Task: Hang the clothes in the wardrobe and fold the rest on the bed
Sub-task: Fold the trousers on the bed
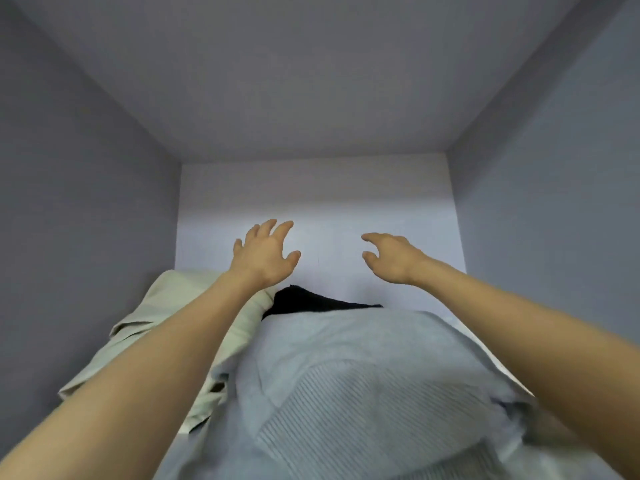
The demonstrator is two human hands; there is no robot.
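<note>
Inside the wardrobe compartment (pixel 311 98), a ribbed pale-blue garment (pixel 363 393) lies beside a smooth beige one (pixel 166 327) and a black one (pixel 304 301); left hand (pixel 265 256) and right hand (pixel 391 258) hover above, fingers spread, holding nothing

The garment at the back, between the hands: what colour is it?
Black, seen in the head view.

Ribbed pale-blue cloth garment (pixel 363 393); smooth beige cloth (pixel 166 327); matt black fabric (pixel 304 301); matt wardrobe panels (pixel 311 81).
</note>
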